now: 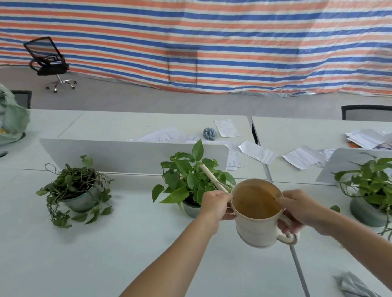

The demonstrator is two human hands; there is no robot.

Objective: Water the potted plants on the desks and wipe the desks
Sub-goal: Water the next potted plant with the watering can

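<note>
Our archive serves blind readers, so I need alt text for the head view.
A person holds a cream long-spouted watering can above a white desk: the right hand grips its handle, the left hand holds the spout's base, pointing into the middle green leafy potted plant of three.

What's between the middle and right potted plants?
Head view: the watering can, gripped by the left hand and right hand, spout reaching into the middle plant.
</note>
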